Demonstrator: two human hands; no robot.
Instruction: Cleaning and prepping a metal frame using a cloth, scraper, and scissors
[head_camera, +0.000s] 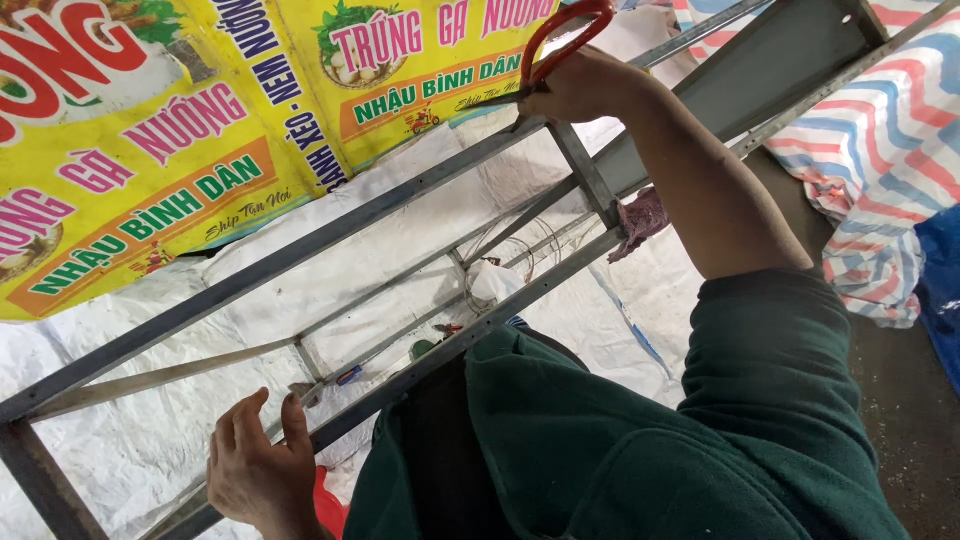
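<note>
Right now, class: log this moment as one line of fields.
right hand: grips red-handled scissors | left hand: open, on metal frame | under: white tarp

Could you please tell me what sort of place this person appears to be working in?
Probably an outdoor food stall being put up or repaired: a grey metal frame, a yellow food banner, white tarpaulin and striped tarpaulin. The right hand holds red-handled scissors.

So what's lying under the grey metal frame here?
Under the metal frame: white tarp, yellow banner, thin wire. The green sleeve covers the lower right.
</note>
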